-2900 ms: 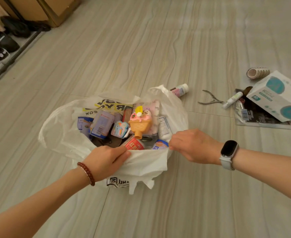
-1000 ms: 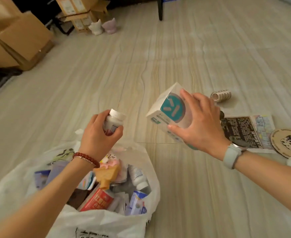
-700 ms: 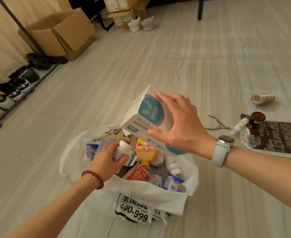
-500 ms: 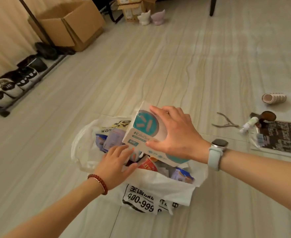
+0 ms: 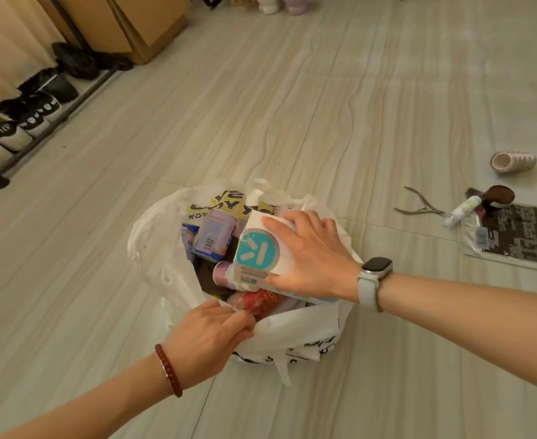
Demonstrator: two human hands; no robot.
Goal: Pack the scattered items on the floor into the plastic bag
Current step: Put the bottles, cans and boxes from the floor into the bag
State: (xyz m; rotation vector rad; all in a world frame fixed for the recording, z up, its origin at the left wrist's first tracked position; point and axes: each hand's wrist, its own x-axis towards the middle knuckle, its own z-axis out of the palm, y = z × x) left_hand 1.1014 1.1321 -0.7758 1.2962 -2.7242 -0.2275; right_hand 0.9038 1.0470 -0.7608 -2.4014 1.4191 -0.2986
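A white plastic bag (image 5: 153, 248) lies open on the floor, full of small packets and bottles. My right hand (image 5: 311, 258) grips a white box with a teal circle (image 5: 256, 253) and holds it flat inside the bag's mouth, on top of the other items. My left hand (image 5: 210, 337) pinches the bag's near rim. Loose on the floor to the right lie metal nippers (image 5: 419, 205), a small white tube (image 5: 461, 210), a brown jar (image 5: 499, 196), a roll of tape (image 5: 512, 161) and a black printed packet (image 5: 520, 236).
A shoe rack with dark and white shoes (image 5: 20, 125) runs along the left wall. Cardboard boxes (image 5: 127, 20) stand at the back left. Two small figurines (image 5: 279, 3) sit at the far edge. Pale wood-grain floor lies all around.
My right hand lowered the white box from above the bag into its mouth. My left hand dropped the small bottle into the bag, then took hold of the near rim.
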